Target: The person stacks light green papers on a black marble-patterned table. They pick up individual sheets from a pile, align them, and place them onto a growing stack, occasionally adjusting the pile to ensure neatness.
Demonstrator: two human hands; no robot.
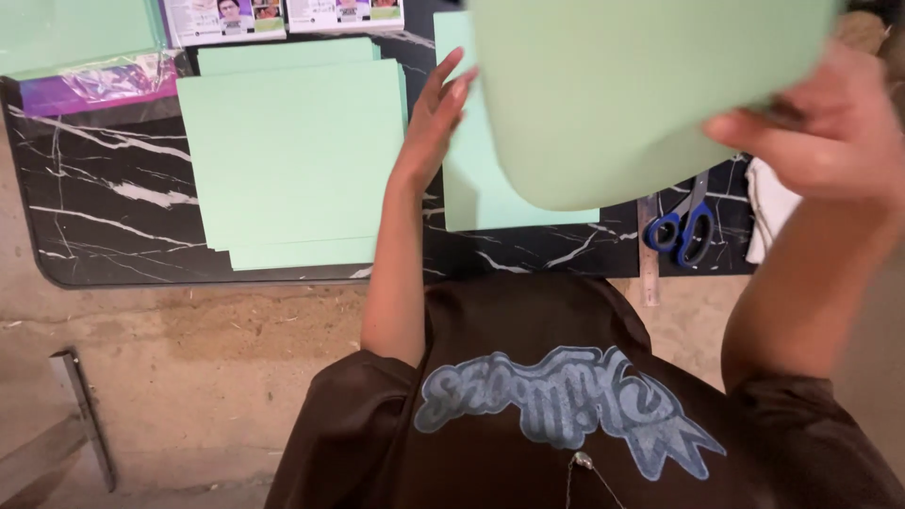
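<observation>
- Lowest in the frame, nearest the camera, is the person's dark brown shirt [566, 415] with a pale blue graphic across the chest, and a bare concrete floor [189, 377] to the lower left.
- Right of centre, the right hand [830, 132] is raised close to the camera; its fingers are curled and pinch the right edge of a large light green paper sheet [641, 94], which is lifted off the table and bows downward, filling the upper right of the frame.
- At upper centre, the left hand [438, 118] is open with fingers stretched out, its fingertips touching the left edge of the held sheet; it closes on nothing.
- Under the held sheet, a second green sheet [481, 198] lies flat on the black marble-patterned table [104, 207].
- Left of the left arm, a stack of green sheets [292, 155] lies flat on the table, its layers slightly offset.
- At the right, blue-handled scissors [683, 226] lie on the table beside a ruler [649, 254], with a white cloth [768, 207] just beyond them.
- Farthest away, along the top edge, are printed leaflets [283, 17] and, at the upper left, a purple plastic-wrapped packet [99, 83].
</observation>
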